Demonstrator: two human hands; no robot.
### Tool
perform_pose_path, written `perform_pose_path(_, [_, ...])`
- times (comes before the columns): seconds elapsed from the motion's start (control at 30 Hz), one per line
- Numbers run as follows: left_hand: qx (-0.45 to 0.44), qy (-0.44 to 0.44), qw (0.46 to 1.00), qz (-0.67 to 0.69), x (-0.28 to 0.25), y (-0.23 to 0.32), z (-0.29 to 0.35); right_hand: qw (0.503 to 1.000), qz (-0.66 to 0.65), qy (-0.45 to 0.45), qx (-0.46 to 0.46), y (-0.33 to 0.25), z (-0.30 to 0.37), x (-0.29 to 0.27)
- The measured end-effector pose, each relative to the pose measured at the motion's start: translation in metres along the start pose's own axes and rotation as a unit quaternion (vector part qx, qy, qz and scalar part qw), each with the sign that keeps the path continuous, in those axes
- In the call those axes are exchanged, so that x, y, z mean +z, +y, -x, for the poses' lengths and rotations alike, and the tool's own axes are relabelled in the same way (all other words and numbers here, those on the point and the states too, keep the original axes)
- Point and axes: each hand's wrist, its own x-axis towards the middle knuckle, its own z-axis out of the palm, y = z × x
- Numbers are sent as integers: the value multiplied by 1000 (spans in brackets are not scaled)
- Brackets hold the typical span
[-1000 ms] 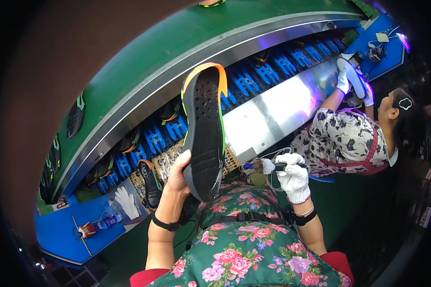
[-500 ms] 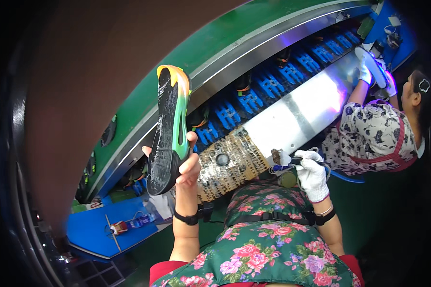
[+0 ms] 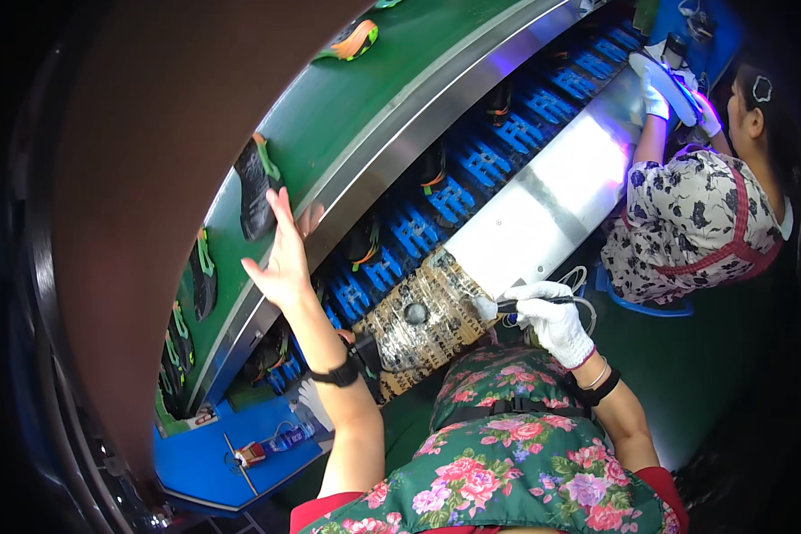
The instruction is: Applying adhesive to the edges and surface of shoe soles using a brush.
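Observation:
My bare left hand [image 3: 285, 260] is open above the near metal edge of a green conveyor belt [image 3: 392, 98], its fingers spread. Just beyond the fingers a black shoe sole [image 3: 254, 200] with green and orange side trim lies on the belt, apart from my palm. My white-gloved right hand [image 3: 554, 326] is closed around the dark handle of a brush [image 3: 488, 308], held over the right end of a bench section wrapped in taped brown paper [image 3: 418, 343]. The brush's bristles are hard to make out here.
More soles [image 3: 203, 276] lie along the belt. Between belt and bench run blue racks [image 3: 454, 200] with dark shoes. A shiny metal top [image 3: 507, 227] continues the bench rightward to a seated co-worker [image 3: 685, 214] holding a sole. A blue table [image 3: 196, 458] stands lower left.
My left hand has moved up and left to the belt and let go of the sole, which now lies there. My right hand has shifted slightly left, still holding the brush.

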Motion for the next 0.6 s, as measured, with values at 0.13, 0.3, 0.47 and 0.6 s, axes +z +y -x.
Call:
perform_pose_path(0.13, [-105, 3, 974, -200, -14, -21, -8, 998, -55, 18, -4, -8, 4, 7])
perform_pose_path(0.3, [-20, -46, 812, -582, -37, -112, -91, 997, -72, 25, -28, -21, 11, 8])
perform_pose_path(0.47, [62, -55, 519, -851, -45, -166, -185, 992, -111, 41, -39, -30, 19, 6])
perform_pose_path(0.6, [-35, -37, 418, -907, -21, -122, -240, 987, -149, 14, -53, -46, 23, 17])
